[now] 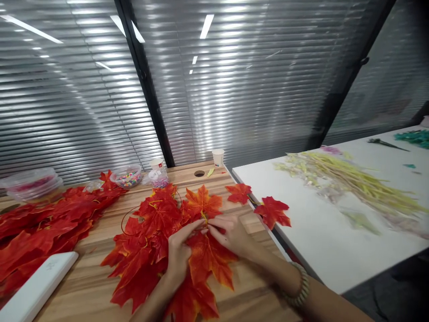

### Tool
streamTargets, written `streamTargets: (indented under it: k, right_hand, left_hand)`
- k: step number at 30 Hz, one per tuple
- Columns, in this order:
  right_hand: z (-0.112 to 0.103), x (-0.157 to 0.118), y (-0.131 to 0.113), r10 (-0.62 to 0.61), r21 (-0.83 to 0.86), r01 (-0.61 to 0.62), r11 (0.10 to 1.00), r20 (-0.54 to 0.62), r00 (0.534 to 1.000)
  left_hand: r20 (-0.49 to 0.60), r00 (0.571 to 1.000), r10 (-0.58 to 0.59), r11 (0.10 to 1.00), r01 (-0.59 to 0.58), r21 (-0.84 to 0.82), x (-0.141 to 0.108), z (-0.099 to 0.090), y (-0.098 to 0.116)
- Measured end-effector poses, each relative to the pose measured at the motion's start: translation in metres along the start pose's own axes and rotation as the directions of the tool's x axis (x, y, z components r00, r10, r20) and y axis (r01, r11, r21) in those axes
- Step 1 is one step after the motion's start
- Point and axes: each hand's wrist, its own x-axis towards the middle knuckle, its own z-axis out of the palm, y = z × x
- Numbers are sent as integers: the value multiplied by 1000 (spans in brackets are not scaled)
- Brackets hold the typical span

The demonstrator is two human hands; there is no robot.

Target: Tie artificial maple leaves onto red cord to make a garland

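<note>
Both hands meet over a bunch of red and orange artificial maple leaves [161, 217] on the wooden table. My left hand [181, 246] has its fingers pinched at the yellow stem [204, 217] of an orange leaf [203, 201]. From the right, my right hand [231, 232] pinches the same stem, its fingertips close to the left ones. A large red-orange leaf [211, 259] hangs below the fingertips. The exact contact between fingers and stem is partly hidden.
More red leaves [43, 223] and a white box [42, 286] lie at left. Behind stand a bead bowl [127, 176], a bead bag [158, 180] and a paper cup [218, 158]. Two leaves [273, 212] bridge toward the white table [288, 214], which bears yellow stems [362, 183].
</note>
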Motion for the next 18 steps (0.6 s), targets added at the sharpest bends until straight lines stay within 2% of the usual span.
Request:
streamTargets:
  k: [5, 10, 15, 18]
  right_hand:
    - [2, 0, 2, -66, -81, 68, 994, 23, 998]
    - [6, 0, 1, -61, -120, 66, 991, 40, 997]
    - [5, -1, -5, 9, 27, -11, 1000, 65, 998]
    - [3, 0, -8, 22, 108, -29, 994, 57, 998]
  left_hand:
    - [-101, 985, -137, 990, 132, -55, 3, 8, 0]
    - [-93, 954, -284, 943, 261, -207, 7, 10, -9]
    - [-35, 902, -431, 811, 369, -454, 12, 7, -10]
    - [-30, 914, -405, 822, 350, -449, 17, 2, -8]
